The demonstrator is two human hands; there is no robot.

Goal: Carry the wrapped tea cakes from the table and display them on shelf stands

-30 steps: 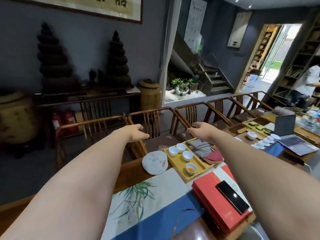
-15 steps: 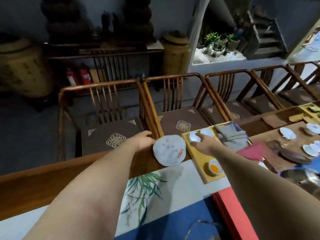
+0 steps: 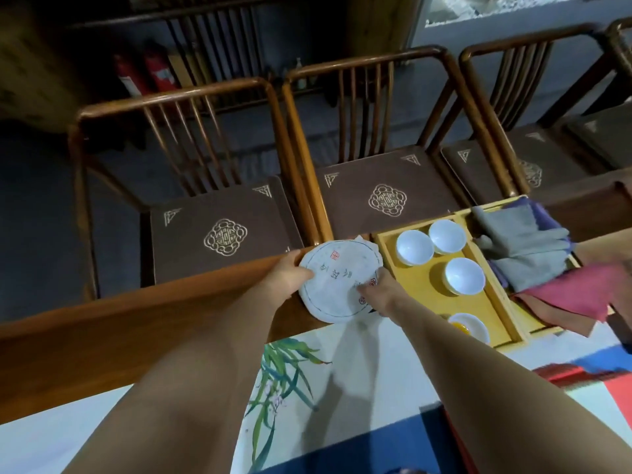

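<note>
A round tea cake [image 3: 337,278] in white paper with red stamps and dark characters lies near the far edge of the wooden table [image 3: 136,323]. A second paper edge seems to peek out behind it. My left hand [image 3: 290,273] grips its left rim, thumb on top. My right hand [image 3: 378,290] grips its right rim, fingers curled over the paper. No shelf stand is in view.
A yellow wooden tray [image 3: 427,285] right of the cake holds white cups [image 3: 413,247], one with orange tea [image 3: 466,326]. Grey cloths [image 3: 516,248] and a red cloth [image 3: 574,292] lie further right. Wooden chairs [image 3: 219,230] line the far side. A painted runner [image 3: 342,388] covers the near table.
Both hands came down from the air onto the tea cake and now hold its two sides. The view tilted down and moved closer to the table.
</note>
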